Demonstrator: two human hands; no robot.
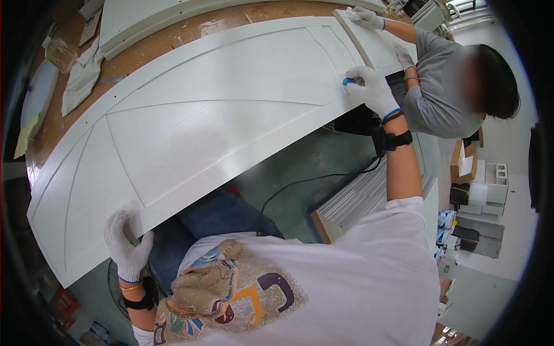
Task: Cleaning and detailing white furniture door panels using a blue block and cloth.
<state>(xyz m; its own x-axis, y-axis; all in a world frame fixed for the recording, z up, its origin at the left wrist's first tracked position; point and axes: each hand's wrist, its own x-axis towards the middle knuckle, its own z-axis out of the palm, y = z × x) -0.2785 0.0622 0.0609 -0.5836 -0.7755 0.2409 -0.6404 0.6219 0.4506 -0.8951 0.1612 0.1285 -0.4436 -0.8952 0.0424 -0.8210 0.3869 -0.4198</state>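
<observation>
A long white door panel [190, 132] with thin grooves lies across the worktable in front of me. My left hand [128, 245], in a white glove, rests at the panel's near edge toward its left end. Its fingers are stretched out and the thumb stands apart, with nothing held. At the panel's right end my right hand [374, 91], also gloved, is closed on a small blue object [347, 81]. Only a bit of that object shows between the fingers, so its kind is unclear.
A co-worker [444, 86] in grey, with gloved hands, handles another white panel [389, 49] at the right. More white panels [150, 23] lie behind. A white cloth [82, 81] and a clear bottle [59, 55] sit at the left. Stacked strips [358, 199] stand below right.
</observation>
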